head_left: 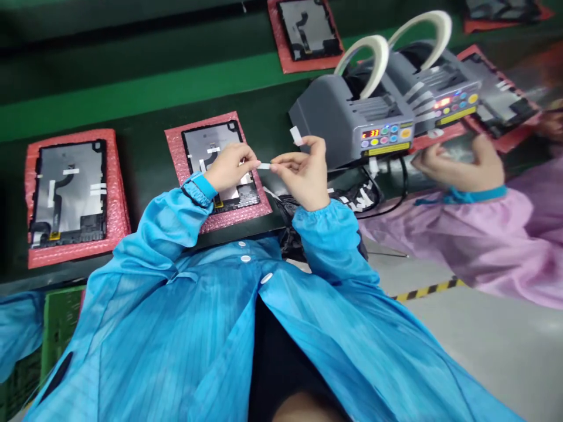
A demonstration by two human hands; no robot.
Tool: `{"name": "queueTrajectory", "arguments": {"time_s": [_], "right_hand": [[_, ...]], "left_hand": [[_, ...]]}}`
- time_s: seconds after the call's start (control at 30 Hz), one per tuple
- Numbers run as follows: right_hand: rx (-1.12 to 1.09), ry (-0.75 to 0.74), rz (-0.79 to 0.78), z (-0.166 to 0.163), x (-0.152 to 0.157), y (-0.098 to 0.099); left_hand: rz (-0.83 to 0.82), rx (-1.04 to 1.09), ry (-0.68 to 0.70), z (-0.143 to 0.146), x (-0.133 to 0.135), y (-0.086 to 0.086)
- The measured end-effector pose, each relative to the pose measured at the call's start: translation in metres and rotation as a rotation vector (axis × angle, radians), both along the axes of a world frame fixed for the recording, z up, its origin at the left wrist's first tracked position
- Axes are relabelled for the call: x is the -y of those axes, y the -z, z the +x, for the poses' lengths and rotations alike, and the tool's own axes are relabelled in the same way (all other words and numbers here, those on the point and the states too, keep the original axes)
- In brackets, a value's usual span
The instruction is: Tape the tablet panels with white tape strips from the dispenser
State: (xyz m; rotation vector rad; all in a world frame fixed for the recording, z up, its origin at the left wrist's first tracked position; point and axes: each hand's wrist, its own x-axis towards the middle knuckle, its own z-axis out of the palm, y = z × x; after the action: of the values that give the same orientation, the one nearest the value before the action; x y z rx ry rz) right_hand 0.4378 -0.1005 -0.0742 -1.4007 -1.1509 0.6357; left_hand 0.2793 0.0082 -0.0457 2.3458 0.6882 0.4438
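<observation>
Between my two hands a short strip of white tape (264,166) is stretched. My left hand (230,167) pinches its left end, and the thumb and fingertips of my right hand (305,176) grip the other end. A second white tape piece (296,136) sticks up from a finger of my right hand. Under my left hand lies a tablet screen assembly (246,190), grey-backed with a black frame and white tape bits on it. It rests on a sheet of pink bubble wrap (176,146), partly hidden by my hand and sleeve.
Two grey tape dispensers (325,117) with lit displays stand to the right. Another tablet screen assembly (83,193) on pink bubble wrap lies at left, and one more (308,29) at the back. A co-worker's hand (466,164) in a pink sleeve is at right.
</observation>
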Motion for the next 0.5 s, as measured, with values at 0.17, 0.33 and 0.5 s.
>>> {"name": "queueTrajectory", "arguments": {"time_s": [0.17,0.33,0.5], "right_hand": [[-0.047,-0.090,-0.024,-0.004,-0.019,0.011],[-0.055,-0.102,-0.066,-0.008,-0.035,0.020],[-0.022,-0.081,-0.141,0.000,-0.051,0.040]], "left_hand": [[-0.123,-0.004,-0.151,-0.014,-0.004,0.005],[-0.203,0.001,-0.199,-0.014,-0.006,0.009],[-0.112,-0.184,-0.314,-0.002,-0.006,0.015]]}}
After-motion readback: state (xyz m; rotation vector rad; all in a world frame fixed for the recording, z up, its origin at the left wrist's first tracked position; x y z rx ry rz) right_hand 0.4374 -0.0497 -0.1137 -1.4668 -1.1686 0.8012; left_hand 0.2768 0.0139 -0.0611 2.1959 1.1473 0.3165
